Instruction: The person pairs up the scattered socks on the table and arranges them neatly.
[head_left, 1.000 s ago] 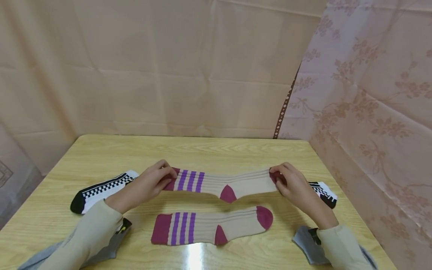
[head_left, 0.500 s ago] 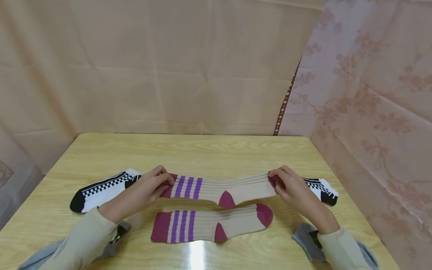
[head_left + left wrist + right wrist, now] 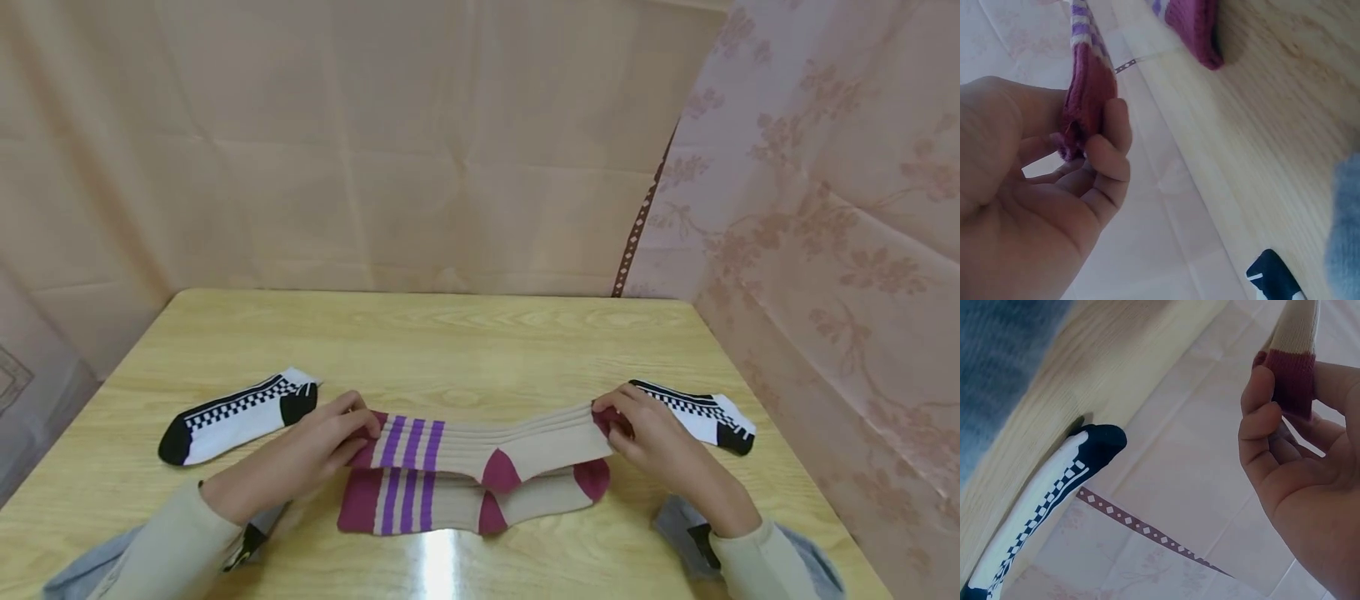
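Observation:
Stretched between both hands is a cream sock [image 3: 468,442] with purple stripes and maroon cuff, heel and toe. My left hand [image 3: 326,437] pinches its maroon cuff [image 3: 1094,87], while my right hand [image 3: 645,425] pinches the toe end [image 3: 1293,381]. The held sock is raised off the table in the wrist views. Below it in the head view, a matching sock [image 3: 450,508] lies flat on the table, its upper edge partly covered by the held one.
A black-and-white checkered sock [image 3: 240,417] lies at the left, and its like [image 3: 697,410] at the right, partly behind my right hand. Grey socks [image 3: 682,533] lie near both forearms, partly hidden by the sleeves. The wooden table [image 3: 450,350] ends at hanging cloths [image 3: 412,167].
Both hands have moved nearer and lower with the held sock, which now overlaps the lying sock in the head view. More of both checkered socks shows.

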`<state>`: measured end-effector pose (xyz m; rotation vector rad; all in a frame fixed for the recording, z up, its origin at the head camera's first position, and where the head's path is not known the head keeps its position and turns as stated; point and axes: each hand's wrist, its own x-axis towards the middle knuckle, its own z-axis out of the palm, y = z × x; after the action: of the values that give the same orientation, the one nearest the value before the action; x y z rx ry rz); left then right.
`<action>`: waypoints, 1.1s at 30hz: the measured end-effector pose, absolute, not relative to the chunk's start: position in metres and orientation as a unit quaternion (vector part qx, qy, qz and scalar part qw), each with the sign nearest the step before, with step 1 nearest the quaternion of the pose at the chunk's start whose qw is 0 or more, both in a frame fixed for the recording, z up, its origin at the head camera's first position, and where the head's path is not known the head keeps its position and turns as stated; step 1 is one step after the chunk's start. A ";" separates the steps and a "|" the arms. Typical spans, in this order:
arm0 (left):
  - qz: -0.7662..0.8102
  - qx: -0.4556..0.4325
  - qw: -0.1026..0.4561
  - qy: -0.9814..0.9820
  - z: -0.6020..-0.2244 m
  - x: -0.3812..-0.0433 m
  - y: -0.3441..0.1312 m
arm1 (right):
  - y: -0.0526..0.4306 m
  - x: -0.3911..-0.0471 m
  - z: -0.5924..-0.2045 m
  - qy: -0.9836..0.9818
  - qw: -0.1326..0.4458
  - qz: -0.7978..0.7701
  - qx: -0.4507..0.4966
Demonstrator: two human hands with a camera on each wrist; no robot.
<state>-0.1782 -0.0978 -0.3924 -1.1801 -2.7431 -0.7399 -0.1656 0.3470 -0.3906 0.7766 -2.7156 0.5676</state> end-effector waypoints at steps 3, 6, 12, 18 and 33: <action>-0.242 -0.388 0.024 -0.889 -0.389 -0.176 -0.099 | 0.346 -0.164 -0.389 -0.936 0.114 0.199 0.266; -0.238 -0.395 0.018 -0.887 -0.386 -0.173 -0.100 | 0.344 -0.161 -0.388 -0.938 0.096 0.200 0.267; -0.238 -0.405 -0.032 -0.882 -0.382 -0.169 -0.102 | 0.338 -0.157 -0.387 -0.937 0.076 0.189 0.283; -0.235 -0.414 -0.053 -0.878 -0.389 -0.164 -0.100 | 0.332 -0.151 -0.390 -0.936 0.063 0.180 0.297; -0.128 -0.335 -0.076 -0.931 -0.393 -0.146 -0.094 | 0.325 -0.140 -0.385 -0.956 0.025 0.132 0.261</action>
<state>-0.1463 -0.0937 -0.3926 -1.1050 -3.0731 -0.4236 -0.1398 0.3253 -0.3852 0.8064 -2.9572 0.4085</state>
